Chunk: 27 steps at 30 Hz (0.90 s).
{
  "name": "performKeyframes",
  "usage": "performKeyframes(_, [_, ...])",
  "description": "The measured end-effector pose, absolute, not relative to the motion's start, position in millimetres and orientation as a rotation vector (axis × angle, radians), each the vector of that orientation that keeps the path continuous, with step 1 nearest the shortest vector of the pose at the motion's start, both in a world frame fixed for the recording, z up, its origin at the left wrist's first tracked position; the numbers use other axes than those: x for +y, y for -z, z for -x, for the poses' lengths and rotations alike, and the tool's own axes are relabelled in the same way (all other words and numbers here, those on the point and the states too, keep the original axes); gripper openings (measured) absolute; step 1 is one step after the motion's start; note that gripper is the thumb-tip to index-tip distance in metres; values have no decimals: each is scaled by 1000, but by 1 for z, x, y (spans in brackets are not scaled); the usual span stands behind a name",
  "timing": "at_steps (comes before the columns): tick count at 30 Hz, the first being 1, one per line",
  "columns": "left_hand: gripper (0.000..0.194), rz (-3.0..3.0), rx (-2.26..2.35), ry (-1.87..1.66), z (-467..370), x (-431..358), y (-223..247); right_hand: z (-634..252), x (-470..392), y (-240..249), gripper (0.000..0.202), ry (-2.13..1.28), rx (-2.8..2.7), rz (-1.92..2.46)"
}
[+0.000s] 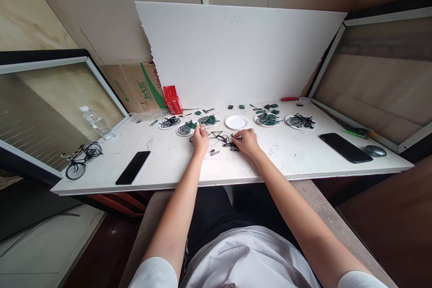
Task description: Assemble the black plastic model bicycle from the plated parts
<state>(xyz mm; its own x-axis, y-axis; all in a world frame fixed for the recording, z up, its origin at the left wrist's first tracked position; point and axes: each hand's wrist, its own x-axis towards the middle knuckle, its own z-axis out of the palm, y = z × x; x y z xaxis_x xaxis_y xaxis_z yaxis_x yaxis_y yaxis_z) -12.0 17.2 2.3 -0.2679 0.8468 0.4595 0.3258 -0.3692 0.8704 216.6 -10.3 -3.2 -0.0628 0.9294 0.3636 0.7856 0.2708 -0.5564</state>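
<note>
Near the front edge of the white tabletop (162, 168), a flat black phone (133, 168) is laid at the left, and a complete-looking black miniature bicycle (81, 161) is stood to its left. Small silvery parts (214, 153) are scattered between the hands. The right hand (248, 141) is bent over small black parts (232, 145), its fingertips drawn close together; whether one is gripped cannot be told. The fingers of the left hand (201, 140) are curled inward near the thumb, but what is held is hidden. Between the hands lies a thin dark miniature frame (219, 136). The work is judged to be partway: the frame seems partly formed, while many parts are left loose. Farther back, grey, green and black pieces are heaped on round white plates (284, 119), before an upright white board (243, 54).
</note>
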Motion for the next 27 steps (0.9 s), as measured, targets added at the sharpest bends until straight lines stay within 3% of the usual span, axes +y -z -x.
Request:
performKeyframes(7, [24, -1255, 1351, -1865, 49, 23, -16, -215, -7, 8, 22, -208, -1818, 1575])
performKeyframes(15, [25, -1363, 1315, -1929, 71, 2, -15, -207, -9, 9, 27, -196, -1733, 1539])
performKeyframes(27, [34, -1523, 1235, -1766, 58, -11, -3, -228, -31, 13, 40, -244, -2033, 1242])
